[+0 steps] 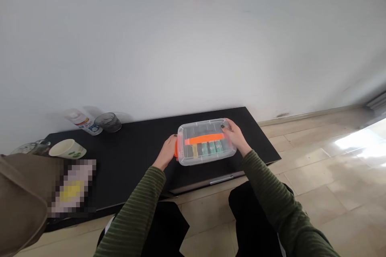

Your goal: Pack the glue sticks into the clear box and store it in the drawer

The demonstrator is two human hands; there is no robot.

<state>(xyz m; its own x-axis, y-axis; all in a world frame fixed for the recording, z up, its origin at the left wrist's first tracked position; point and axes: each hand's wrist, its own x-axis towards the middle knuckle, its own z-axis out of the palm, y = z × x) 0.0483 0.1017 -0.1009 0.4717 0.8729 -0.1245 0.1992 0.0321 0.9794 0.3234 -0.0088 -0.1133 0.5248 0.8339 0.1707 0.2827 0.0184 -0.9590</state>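
Observation:
Between my hands is a clear plastic storage box [196, 129] with an orange carry handle [203, 139] across its lid. Through the lid I can make out several green-and-white items and a yellowish one; their kind is unclear. My left hand [167, 151] grips the box's left end by the orange latch [176, 151]. On the right end, my right hand [234, 136] is closed with its thumb on the lid. The box is over the right part of a black cabinet top [135, 148]; whether it rests there or is lifted slightly, I cannot tell.
At the left stand a spray can [84, 121], a dark glass [107, 122] and a white paper cup [68, 149]. A pixelated patch [74, 188] and a brown cloth-like shape [22, 196] fill the lower left. Behind the cabinet rises a white wall [181, 48].

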